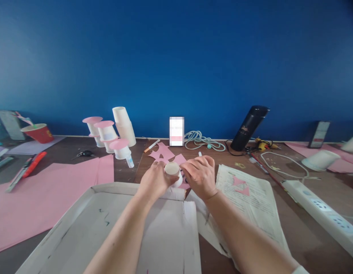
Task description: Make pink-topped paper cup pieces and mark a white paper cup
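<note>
A small white paper cup (172,169) is upside down in front of me, its base facing up. My left hand (155,179) is closed around the cup's left side. My right hand (199,173) is at the cup's right side, its fingers curled with the tips close to the base. A small white tip shows above the right knuckles; what these fingers hold is hidden. Behind and under the hands lie pink paper scraps (162,151). To the left, white cups topped with pink discs (119,144) stand in several short stacks.
A shallow white cardboard box lid (116,220) lies under my forearms. Pink sheets (51,186) and a red cutter (34,164) are on the left. Nested cups (124,129) and a black flask (247,129) stand near the wall. A power strip (319,209) is right of the newsprint (253,205).
</note>
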Tool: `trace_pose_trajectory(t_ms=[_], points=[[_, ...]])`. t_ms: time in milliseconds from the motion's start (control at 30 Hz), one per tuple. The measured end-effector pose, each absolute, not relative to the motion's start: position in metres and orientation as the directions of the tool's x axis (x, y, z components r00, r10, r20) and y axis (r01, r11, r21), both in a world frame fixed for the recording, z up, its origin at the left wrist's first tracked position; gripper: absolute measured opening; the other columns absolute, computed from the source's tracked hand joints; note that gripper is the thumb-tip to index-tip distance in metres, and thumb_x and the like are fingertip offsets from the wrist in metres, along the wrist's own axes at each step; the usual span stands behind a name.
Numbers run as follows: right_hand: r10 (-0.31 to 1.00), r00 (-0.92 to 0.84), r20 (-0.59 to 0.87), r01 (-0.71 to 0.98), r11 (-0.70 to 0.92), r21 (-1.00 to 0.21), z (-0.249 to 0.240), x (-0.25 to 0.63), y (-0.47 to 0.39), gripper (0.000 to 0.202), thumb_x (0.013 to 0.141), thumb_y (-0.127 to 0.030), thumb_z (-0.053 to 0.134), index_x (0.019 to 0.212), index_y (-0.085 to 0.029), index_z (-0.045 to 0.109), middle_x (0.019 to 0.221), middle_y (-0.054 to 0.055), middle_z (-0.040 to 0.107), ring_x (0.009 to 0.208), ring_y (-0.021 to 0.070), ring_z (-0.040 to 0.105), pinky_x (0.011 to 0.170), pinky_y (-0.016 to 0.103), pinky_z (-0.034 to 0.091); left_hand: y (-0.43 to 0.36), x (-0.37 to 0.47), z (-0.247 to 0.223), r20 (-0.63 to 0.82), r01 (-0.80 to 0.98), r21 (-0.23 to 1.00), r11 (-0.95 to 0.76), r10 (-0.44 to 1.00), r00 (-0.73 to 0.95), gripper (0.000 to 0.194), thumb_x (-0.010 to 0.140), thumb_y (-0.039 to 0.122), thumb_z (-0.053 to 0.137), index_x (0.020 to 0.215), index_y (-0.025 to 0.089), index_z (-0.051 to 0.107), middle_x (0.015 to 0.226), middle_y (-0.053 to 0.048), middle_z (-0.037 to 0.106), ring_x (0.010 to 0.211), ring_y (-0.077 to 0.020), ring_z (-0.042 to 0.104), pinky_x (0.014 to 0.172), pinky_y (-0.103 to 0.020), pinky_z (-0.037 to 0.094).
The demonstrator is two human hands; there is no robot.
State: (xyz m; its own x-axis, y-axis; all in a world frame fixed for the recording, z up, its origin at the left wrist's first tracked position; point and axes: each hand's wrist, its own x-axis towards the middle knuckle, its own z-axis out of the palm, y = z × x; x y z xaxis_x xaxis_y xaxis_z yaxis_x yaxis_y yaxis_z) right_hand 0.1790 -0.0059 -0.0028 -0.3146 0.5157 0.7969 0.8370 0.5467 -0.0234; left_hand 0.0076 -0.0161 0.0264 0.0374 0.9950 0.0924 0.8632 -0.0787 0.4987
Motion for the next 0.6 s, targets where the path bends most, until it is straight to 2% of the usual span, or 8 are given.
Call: trace_pose_trajectory(t_ms=[100, 167, 267, 333, 433, 533, 600], points=[[0.583, -0.242, 0.776, 0.824, 0.545, -0.153, -0.005, 0.179, -0.006, 0.016, 0.088, -0.022, 0.056, 0.077, -0.027, 0.067, 0.077, -0.002, 0.07, 0.084, 0.0159, 0.055, 0.09, 0.037, 0.029, -0.016, 0.006, 0.025, 0.109, 0.859, 0.506, -0.085, 0.993, 0.035, 0.035, 0.071, 0.049, 0.06, 0.087, 0.018, 0.055, 0.095, -0.01, 0.063, 0.081, -0.025, 0.062, 0.061, -0.03, 0.04], [0.679, -0.11, 0.726, 0.767, 0.522, -0.373, -0.007, 0.179, -0.003, 0.013, 0.086, -0.028, 0.059, 0.075, -0.025, 0.067, 0.079, -0.001, 0.069, 0.083, 0.0169, 0.056, 0.087, 0.036, 0.033, -0.014, 0.006, 0.024, 0.119, 0.853, 0.515, -0.084, 0.993, 0.026, 0.037, 0.07, 0.05, 0.061, 0.088, 0.018, 0.056, 0.096, -0.01, 0.063, 0.082, -0.0251, 0.062, 0.062, -0.031, 0.041], [0.877, 0.062, 0.477, 0.48, 0.393, -0.784, -0.013, 0.18, 0.005, 0.016, 0.082, -0.037, 0.062, 0.078, -0.022, 0.066, 0.078, 0.001, 0.067, 0.072, 0.0156, 0.058, 0.069, 0.03, 0.042, -0.011, 0.004, 0.021, 0.115, 0.845, 0.531, -0.064, 0.993, 0.002, 0.042, 0.069, 0.054, 0.063, 0.09, 0.018, 0.057, 0.099, -0.011, 0.063, 0.081, -0.0246, 0.062, 0.062, -0.031, 0.042], [0.966, 0.054, 0.253, 0.239, 0.234, -0.943, -0.016, 0.18, 0.01, 0.022, 0.078, -0.043, 0.064, 0.085, -0.021, 0.065, 0.073, 0.0, 0.063, 0.058, 0.0124, 0.053, 0.053, 0.026, 0.041, -0.008, 0.003, 0.018, 0.114, 0.841, 0.539, -0.057, 0.993, -0.006, 0.044, 0.069, 0.054, 0.063, 0.094, 0.018, 0.057, 0.1, -0.011, 0.063, 0.082, -0.0245, 0.062, 0.063, -0.031, 0.042], [0.996, -0.08, 0.03, -0.03, 0.028, -0.999, -0.018, 0.178, 0.011, 0.037, 0.072, -0.046, 0.07, 0.098, -0.021, 0.06, 0.061, -0.007, 0.051, 0.043, 0.0066, 0.039, 0.041, 0.021, 0.031, -0.007, 0.003, 0.017, 0.124, 0.829, 0.553, -0.078, 0.992, 0.011, 0.047, 0.07, 0.055, 0.063, 0.1, 0.019, 0.058, 0.103, -0.011, 0.063, 0.085, -0.0252, 0.062, 0.065, -0.031, 0.042], [0.973, -0.221, -0.065, -0.184, -0.107, -0.977, -0.013, 0.174, 0.006, 0.049, 0.068, -0.043, 0.075, 0.108, -0.022, 0.056, 0.055, -0.01, 0.042, 0.04, 0.0039, 0.03, 0.038, 0.018, 0.022, -0.008, 0.002, 0.016, 0.118, 0.825, 0.559, -0.086, 0.993, 0.023, 0.049, 0.072, 0.056, 0.062, 0.104, 0.019, 0.058, 0.105, -0.012, 0.063, 0.088, -0.0265, 0.062, 0.066, -0.032, 0.043], [0.952, -0.288, -0.103, -0.22, -0.17, -0.961, -0.008, 0.171, 0.002, 0.053, 0.067, -0.041, 0.076, 0.112, -0.021, 0.055, 0.055, -0.01, 0.043, 0.041, 0.0031, 0.027, 0.038, 0.017, 0.017, -0.009, 0.002, 0.017, 0.117, 0.821, 0.564, -0.089, 0.993, 0.028, 0.049, 0.073, 0.055, 0.062, 0.105, 0.018, 0.057, 0.106, -0.012, 0.063, 0.09, -0.0267, 0.062, 0.068, -0.032, 0.044]])
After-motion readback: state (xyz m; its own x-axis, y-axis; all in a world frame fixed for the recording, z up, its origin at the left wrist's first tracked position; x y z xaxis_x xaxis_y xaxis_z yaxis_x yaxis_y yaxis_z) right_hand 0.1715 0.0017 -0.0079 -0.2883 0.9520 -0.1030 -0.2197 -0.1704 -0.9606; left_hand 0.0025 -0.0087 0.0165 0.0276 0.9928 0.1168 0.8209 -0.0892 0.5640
